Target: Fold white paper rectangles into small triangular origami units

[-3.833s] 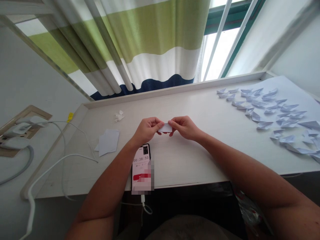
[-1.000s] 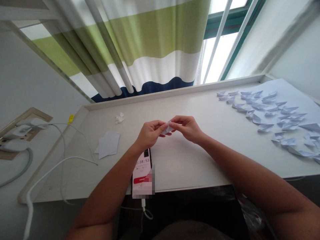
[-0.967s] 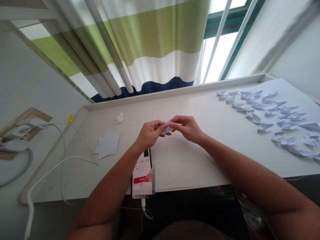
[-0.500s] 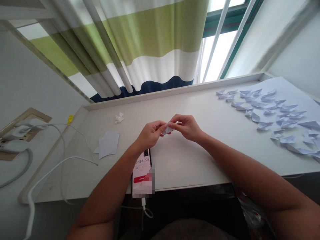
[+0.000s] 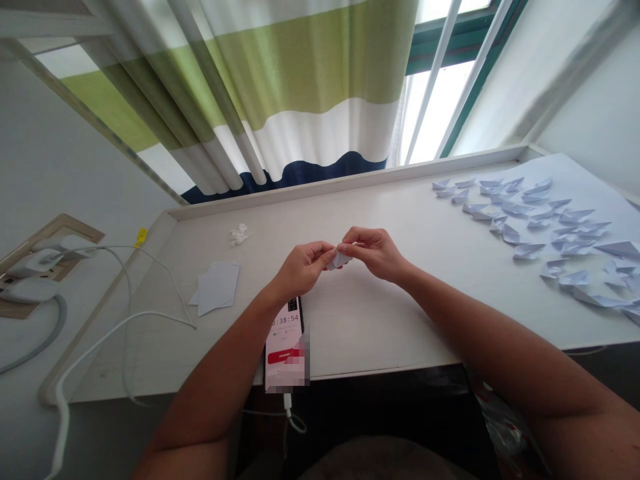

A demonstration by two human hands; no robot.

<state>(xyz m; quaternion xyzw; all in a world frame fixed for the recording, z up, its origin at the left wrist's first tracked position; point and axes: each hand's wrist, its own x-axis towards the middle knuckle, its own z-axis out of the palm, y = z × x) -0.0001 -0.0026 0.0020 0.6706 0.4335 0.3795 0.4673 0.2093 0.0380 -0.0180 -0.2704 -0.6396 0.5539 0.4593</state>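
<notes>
A small folded piece of white paper (image 5: 339, 260) is pinched between my two hands above the middle of the desk. My left hand (image 5: 309, 267) grips its left side with thumb and fingers closed. On its right side my right hand (image 5: 374, 253) pinches it the same way. Fingers cover much of the paper, so its full shape is hidden. Several folded paper boats (image 5: 530, 220) stand in loose rows at the right of the desk. A few flat sheets of white paper (image 5: 219, 288) lie stacked to the left of my hands.
A phone (image 5: 284, 347) showing a timer lies at the desk's front edge beneath my left forearm, with a cable plugged in. Crumpled white tissue (image 5: 239, 234) rests farther back. White cords (image 5: 125, 327) run from the wall socket (image 5: 45, 267) across the desk's left side.
Both hands stay almost in place, still pinching the folded paper, with only tiny finger movement. The whole view has shifted very slightly.
</notes>
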